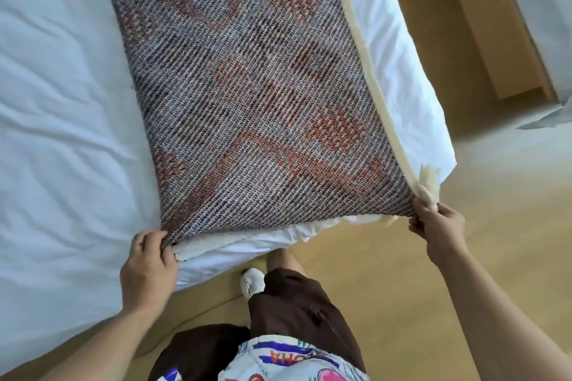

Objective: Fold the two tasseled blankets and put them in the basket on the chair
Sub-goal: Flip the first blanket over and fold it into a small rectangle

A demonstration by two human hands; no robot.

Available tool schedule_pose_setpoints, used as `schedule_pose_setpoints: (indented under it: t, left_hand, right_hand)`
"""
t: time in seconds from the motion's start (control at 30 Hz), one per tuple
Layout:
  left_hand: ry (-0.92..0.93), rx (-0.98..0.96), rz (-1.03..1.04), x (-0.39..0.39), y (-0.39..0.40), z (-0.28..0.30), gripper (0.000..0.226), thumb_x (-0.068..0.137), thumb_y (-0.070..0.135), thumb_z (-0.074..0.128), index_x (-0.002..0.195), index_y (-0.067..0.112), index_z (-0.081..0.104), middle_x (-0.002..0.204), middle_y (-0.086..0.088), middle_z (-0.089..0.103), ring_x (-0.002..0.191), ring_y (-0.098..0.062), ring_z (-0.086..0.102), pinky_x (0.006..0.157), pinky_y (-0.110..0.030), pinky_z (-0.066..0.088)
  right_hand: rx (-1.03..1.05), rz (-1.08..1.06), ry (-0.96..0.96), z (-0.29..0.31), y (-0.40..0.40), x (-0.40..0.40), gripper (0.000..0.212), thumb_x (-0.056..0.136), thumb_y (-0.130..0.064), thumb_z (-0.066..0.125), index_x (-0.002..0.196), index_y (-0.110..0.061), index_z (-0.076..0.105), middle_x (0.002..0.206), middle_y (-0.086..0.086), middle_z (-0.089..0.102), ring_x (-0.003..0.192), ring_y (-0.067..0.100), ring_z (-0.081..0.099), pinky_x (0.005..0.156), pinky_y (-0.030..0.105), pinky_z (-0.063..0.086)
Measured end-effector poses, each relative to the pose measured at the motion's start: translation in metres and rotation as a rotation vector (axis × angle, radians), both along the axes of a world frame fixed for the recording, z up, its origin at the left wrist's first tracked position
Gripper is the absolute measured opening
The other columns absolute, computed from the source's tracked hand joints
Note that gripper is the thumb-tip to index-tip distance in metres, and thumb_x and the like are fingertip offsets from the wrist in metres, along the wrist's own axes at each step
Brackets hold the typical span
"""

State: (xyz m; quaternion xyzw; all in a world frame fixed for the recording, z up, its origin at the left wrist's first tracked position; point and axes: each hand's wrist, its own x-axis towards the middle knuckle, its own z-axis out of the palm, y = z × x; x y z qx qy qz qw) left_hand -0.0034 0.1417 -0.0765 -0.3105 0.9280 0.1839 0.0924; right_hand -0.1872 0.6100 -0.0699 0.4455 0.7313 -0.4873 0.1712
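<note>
A woven blanket (247, 86) in grey with rust-red shapes lies stretched along the right side of the white bed (62, 102). Its cream underside and cream tassels show along the right edge and at the near corners. My left hand (148, 260) pinches the near left corner at the bed's foot. My right hand (439, 223) grips the near right corner, tassels poking up above the fingers, held out past the mattress edge. The blanket is pulled taut between both hands. No second blanket, basket or chair is in view.
The bed's white sheet hangs over the near right corner (402, 86). Tan floor (402, 288) runs to the right and below. A light wooden furniture piece (495, 40) stands at the upper right. My legs in brown shorts (294, 303) are close to the bed's foot.
</note>
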Motion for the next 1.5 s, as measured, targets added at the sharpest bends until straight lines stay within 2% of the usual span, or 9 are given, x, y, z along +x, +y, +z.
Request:
schedule_pose_setpoints:
  t: [0.13,0.23,0.33,0.6,0.73,0.93,1.1,1.2,1.5]
  left_hand:
    - [-0.046,0.061,0.026,0.027,0.001,-0.009,0.030,0.081,-0.006,0.069,0.109,0.003,0.065,0.117,-0.021,0.061,0.088,-0.047,0.064,0.071,-0.051,0.052]
    - [-0.145,0.198,0.097,0.034,0.008,-0.026,0.048,0.082,0.000,0.069,0.127,0.009,0.056,0.122,-0.017,0.061,0.098,-0.040,0.064,0.082,-0.047,0.051]
    - [-0.096,0.357,0.387,0.029,0.019,-0.036,0.057,0.078,0.002,0.071,0.130,0.012,0.052,0.106,-0.011,0.069,0.096,-0.033,0.067,0.079,-0.035,0.047]
    - [-0.032,0.146,0.218,0.025,0.023,-0.044,0.060,0.083,0.009,0.069,0.139,0.008,0.045,0.126,-0.022,0.062,0.113,-0.044,0.060,0.092,-0.048,0.049]
    - [-0.025,0.061,0.134,0.029,0.017,-0.038,0.053,0.088,0.006,0.061,0.139,0.007,0.047,0.124,-0.025,0.063,0.106,-0.046,0.062,0.088,-0.050,0.050]
    - [0.074,-0.058,0.033,0.034,0.003,-0.027,0.034,0.087,-0.002,0.057,0.122,-0.003,0.056,0.096,-0.031,0.069,0.081,-0.052,0.065,0.069,-0.052,0.052]
    - [0.132,-0.072,0.166,0.055,0.003,-0.014,0.022,0.086,-0.004,0.059,0.108,-0.005,0.065,0.075,-0.030,0.069,0.070,-0.049,0.065,0.065,-0.050,0.052]
    - [0.183,-0.030,0.304,0.074,0.006,-0.004,0.014,0.087,-0.002,0.061,0.100,0.000,0.064,0.070,-0.025,0.067,0.066,-0.046,0.063,0.062,-0.047,0.050]
    - [0.304,0.277,0.537,0.070,-0.015,0.055,0.029,0.080,0.018,0.048,0.076,0.025,0.076,0.082,-0.002,0.076,0.084,-0.027,0.072,0.087,-0.044,0.056]
  right_hand:
    - [0.090,-0.049,-0.134,-0.021,0.010,0.021,0.025,0.085,-0.011,0.078,0.103,0.000,0.065,0.081,0.012,0.057,0.060,0.021,0.051,0.048,0.021,0.054]
    - [0.334,0.132,-0.201,-0.044,0.004,0.012,0.080,0.060,-0.036,0.087,0.129,-0.010,0.057,0.114,0.013,0.065,0.101,0.031,0.064,0.089,0.041,0.057]
    - [0.408,0.399,-0.078,-0.046,-0.024,-0.006,0.089,0.071,-0.036,0.084,0.147,-0.022,0.039,0.142,0.011,0.055,0.128,0.035,0.054,0.109,0.051,0.045]
    - [0.274,0.533,-0.095,-0.049,-0.043,-0.018,0.038,0.077,-0.023,0.085,0.103,-0.008,0.062,0.105,0.017,0.070,0.091,0.030,0.065,0.084,0.041,0.056]
    - [0.184,0.463,-0.027,-0.041,-0.036,-0.001,0.029,0.082,-0.021,0.083,0.101,-0.003,0.070,0.090,0.014,0.071,0.065,0.020,0.063,0.055,0.023,0.050]
    - [0.165,0.461,-0.005,-0.036,-0.032,0.010,0.025,0.082,-0.031,0.082,0.093,-0.010,0.072,0.086,0.011,0.074,0.076,0.028,0.069,0.071,0.035,0.056]
    - [0.133,0.436,0.014,-0.017,-0.032,0.016,0.028,0.084,-0.034,0.080,0.084,-0.008,0.071,0.077,0.010,0.070,0.063,0.026,0.061,0.058,0.032,0.048]
    - [0.078,0.374,0.005,-0.003,-0.028,0.028,0.030,0.083,-0.035,0.081,0.082,-0.006,0.072,0.075,0.012,0.069,0.065,0.027,0.061,0.067,0.039,0.051]
    - [-0.013,0.431,-0.006,0.073,-0.032,0.057,0.031,0.087,-0.027,0.079,0.076,-0.001,0.066,0.055,0.011,0.057,0.052,0.024,0.052,0.057,0.036,0.049]
